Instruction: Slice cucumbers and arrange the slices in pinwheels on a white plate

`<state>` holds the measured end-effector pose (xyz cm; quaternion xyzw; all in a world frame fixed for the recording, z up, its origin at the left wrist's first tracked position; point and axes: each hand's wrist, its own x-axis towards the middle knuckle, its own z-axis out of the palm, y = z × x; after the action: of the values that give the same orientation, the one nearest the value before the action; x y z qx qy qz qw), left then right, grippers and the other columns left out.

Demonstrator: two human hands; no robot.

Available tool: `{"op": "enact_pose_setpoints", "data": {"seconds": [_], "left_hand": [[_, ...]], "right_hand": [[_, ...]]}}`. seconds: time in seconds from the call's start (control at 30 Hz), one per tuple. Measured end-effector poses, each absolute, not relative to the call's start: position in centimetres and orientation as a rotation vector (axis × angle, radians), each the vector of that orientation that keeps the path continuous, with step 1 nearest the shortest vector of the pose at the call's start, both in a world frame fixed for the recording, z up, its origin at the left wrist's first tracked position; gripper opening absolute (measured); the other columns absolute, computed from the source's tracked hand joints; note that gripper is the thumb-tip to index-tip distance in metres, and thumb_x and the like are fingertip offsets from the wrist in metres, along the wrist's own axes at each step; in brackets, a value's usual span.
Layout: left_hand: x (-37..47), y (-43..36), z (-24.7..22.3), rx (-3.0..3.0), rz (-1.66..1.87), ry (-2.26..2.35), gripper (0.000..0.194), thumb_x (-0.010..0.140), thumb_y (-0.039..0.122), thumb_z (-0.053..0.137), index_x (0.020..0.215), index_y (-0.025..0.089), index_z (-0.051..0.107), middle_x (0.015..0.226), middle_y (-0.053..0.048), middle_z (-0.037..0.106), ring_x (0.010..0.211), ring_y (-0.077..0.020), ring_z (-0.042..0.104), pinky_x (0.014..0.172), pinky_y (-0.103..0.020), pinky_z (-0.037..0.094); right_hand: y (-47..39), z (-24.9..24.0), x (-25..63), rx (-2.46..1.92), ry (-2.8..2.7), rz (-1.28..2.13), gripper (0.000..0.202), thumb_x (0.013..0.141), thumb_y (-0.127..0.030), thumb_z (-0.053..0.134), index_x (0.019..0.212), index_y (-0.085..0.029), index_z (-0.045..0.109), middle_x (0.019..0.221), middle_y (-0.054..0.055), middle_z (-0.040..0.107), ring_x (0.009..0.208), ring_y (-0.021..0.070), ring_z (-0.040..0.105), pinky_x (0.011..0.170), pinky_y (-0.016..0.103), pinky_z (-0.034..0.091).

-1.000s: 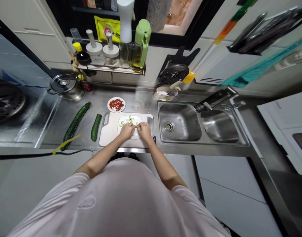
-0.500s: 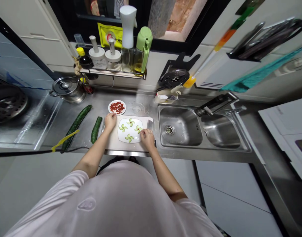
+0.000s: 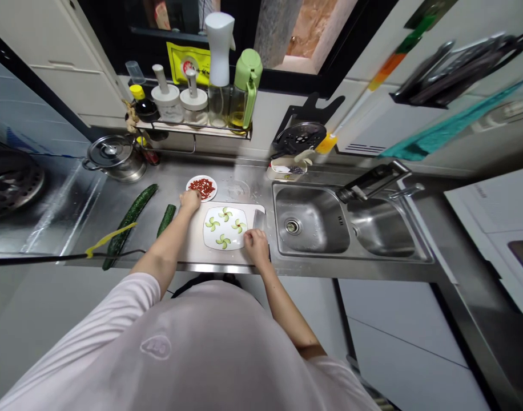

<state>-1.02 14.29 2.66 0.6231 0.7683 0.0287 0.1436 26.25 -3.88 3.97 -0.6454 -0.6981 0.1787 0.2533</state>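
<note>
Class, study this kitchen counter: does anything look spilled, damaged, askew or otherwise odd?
Slightly messy: pale specks and smears mark the steel counter behind the cutting board, possibly splashes. Oddly, a black cable with a yellow tie crosses our view of the long cucumber. Nothing appears broken.

**Shiny metal, glossy white and bumpy green**

The desk [image 3: 90, 228] is surfaced in smooth metal, on which light is reflected in pale streaks. A polished metal finish is also shown by the sink [image 3: 317, 222] and the pot [image 3: 131, 170]. The square plate [image 3: 233, 243] is finished in smooth, glossy white; the cutting board [image 3: 193, 245] is more matt. The long cucumber [image 3: 131, 221] is covered in rough, bumpy skin. The shirt [image 3: 222, 348] is made of matt cloth.
</note>
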Motion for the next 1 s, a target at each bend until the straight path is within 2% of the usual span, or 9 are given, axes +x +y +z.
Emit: {"op": "enact_pose_setpoints", "data": {"seconds": [0.57, 0.8, 1.0], "left_hand": [[-1.7, 16.5, 1.7, 1.707, -0.011, 2.107, 0.018, 0.076, 0.034, 0.060, 0.086, 0.022, 0.070, 0.098, -0.012, 0.071, 0.100, -0.0294, 0.060, 0.092, -0.044, 0.040], [-1.4, 16.0, 1.5, 1.821, 0.003, 2.168, 0.025, 0.084, 0.033, 0.051, 0.093, 0.019, 0.069, 0.109, -0.017, 0.067, 0.104, -0.0307, 0.059, 0.091, -0.044, 0.040], [-1.2, 16.2, 1.6, 1.856, -0.054, 2.151, 0.023, 0.083, 0.033, 0.052, 0.092, 0.019, 0.068, 0.106, -0.015, 0.068, 0.103, -0.0295, 0.059, 0.090, -0.041, 0.038]], "right_hand": [[-4.6, 3.3, 26.6, -1.832, -1.875, 0.495, 0.018, 0.091, -0.023, 0.047, 0.086, -0.020, 0.064, 0.085, 0.006, 0.061, 0.087, 0.0208, 0.050, 0.080, 0.029, 0.037], [-4.5, 3.4, 26.3, -1.827, -1.903, 0.480, 0.019, 0.091, -0.023, 0.046, 0.085, -0.019, 0.064, 0.085, 0.006, 0.061, 0.084, 0.0205, 0.051, 0.080, 0.030, 0.037], [-4.8, 3.4, 26.2, -1.826, -1.905, 0.479, 0.019, 0.091, -0.023, 0.046, 0.087, -0.019, 0.064, 0.084, 0.006, 0.061, 0.085, 0.0203, 0.051, 0.080, 0.029, 0.037]]}}
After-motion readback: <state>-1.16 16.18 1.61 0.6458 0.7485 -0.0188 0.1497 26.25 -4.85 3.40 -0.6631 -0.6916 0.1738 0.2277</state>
